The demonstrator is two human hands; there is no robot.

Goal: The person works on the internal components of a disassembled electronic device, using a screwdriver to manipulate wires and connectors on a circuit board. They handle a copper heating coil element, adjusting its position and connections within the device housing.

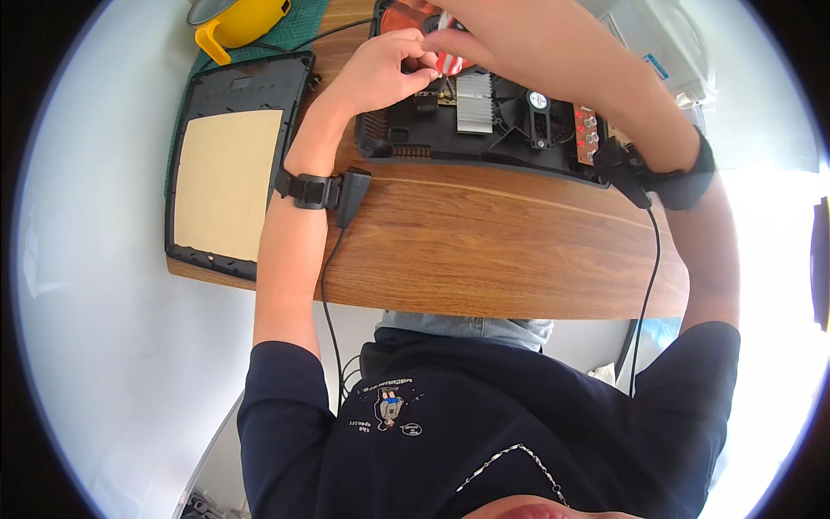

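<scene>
An opened induction cooker (484, 152) lies at the far side of the table, its black base showing a copper coil (399, 19), a finned metal heat sink (475, 102) and a fan (553, 121). My right hand (471, 33) is closed around a screwdriver (449, 64) with a red and white handle, its tip pointing down into the base left of the heat sink. Close beside it, my left hand (391, 67) has its fingers curled together over the board. What lies between those fingers is hidden.
A black cover panel (244, 81) with a cream sheet lies at the left, partly over a green mat (304, 24). A yellow pot (251, 22) stands behind it. Clear plastic container (661, 52) at the far right. Cables (327, 281) hang from devices strapped to both wrists.
</scene>
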